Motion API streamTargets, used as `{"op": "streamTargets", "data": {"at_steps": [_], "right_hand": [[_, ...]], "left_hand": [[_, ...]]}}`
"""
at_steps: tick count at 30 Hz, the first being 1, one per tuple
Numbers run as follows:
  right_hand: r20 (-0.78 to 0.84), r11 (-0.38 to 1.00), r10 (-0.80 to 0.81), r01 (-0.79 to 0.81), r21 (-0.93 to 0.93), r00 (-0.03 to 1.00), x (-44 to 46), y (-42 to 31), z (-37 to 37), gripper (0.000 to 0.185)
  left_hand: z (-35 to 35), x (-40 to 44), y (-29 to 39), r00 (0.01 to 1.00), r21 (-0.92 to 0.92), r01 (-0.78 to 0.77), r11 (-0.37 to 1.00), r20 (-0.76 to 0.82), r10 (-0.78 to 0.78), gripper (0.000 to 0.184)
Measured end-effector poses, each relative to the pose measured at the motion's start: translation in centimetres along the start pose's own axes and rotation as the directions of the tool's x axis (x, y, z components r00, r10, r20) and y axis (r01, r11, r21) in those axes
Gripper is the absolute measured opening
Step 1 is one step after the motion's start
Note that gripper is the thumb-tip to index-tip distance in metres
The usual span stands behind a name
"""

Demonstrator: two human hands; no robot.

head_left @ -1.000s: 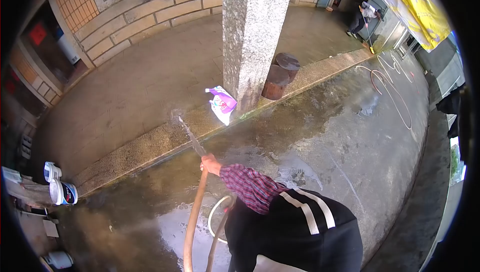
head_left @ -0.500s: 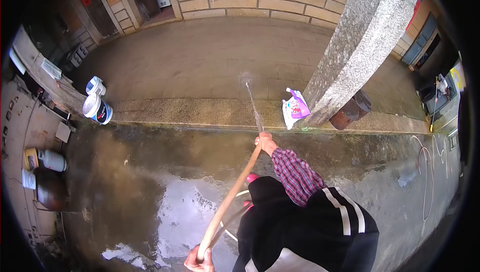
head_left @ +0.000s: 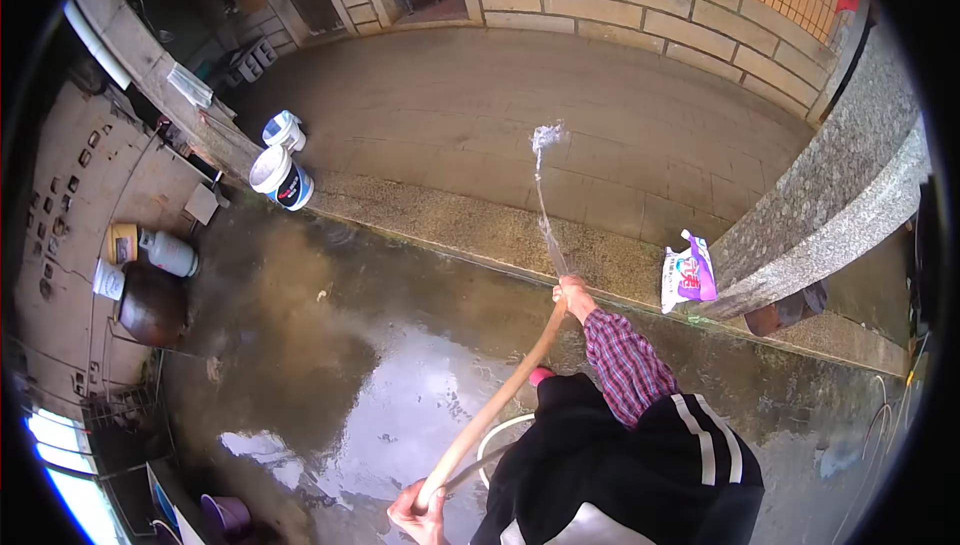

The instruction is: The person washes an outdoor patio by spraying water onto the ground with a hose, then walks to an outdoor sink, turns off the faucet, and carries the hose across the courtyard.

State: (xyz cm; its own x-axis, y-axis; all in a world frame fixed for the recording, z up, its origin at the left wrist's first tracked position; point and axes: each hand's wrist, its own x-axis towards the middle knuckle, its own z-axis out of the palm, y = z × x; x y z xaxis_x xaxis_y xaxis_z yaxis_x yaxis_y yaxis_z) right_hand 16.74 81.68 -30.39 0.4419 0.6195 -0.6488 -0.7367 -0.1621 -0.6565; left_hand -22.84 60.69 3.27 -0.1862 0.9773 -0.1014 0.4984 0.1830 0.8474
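Note:
A tan hose [head_left: 497, 397] runs diagonally across the front of my body. My right hand [head_left: 573, 297], below a plaid sleeve, is closed around its far end. Further back on the hose, at the lower left, my left hand [head_left: 418, 517] grips it. A stream of water [head_left: 546, 220] shoots from the far end and breaks into a white splash over the paved floor [head_left: 450, 115]. Right of my right hand, a purple and white bag [head_left: 690, 273] stands on the stone ledge at the foot of a pillar.
Two white buckets [head_left: 282, 177] stand on the ledge [head_left: 420, 215] at left. A gas cylinder [head_left: 168, 253] and a big brown jar [head_left: 153, 305] are by the left wall. The stone pillar [head_left: 830, 175] leans into view at right. Wet concrete [head_left: 290, 345] lies below the step.
My view has turned left, so the pillar and bag sit further right. The water stream now reaches further up the paved floor with a larger splash. Both hands keep hold of the hose.

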Motion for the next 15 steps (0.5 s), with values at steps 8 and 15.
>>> {"op": "streamTargets", "data": {"at_steps": [8, 15], "right_hand": [[0.356, 0.964, 0.247, -0.265, 0.002, 0.901, 1.1, -1.3, 10.1, 0.015], [0.57, 0.939, 0.328, -0.325, -0.111, 0.753, 3.2, -0.7, 13.1, 0.017]], "left_hand": [[4.2, 0.6, 2.6, 0.96, -0.216, 0.077, 0.973, -0.246, -0.131, 0.036], [5.0, 0.6, 3.4, 0.934, -0.207, 0.13, 0.97, -0.304, -0.19, 0.036]]}}
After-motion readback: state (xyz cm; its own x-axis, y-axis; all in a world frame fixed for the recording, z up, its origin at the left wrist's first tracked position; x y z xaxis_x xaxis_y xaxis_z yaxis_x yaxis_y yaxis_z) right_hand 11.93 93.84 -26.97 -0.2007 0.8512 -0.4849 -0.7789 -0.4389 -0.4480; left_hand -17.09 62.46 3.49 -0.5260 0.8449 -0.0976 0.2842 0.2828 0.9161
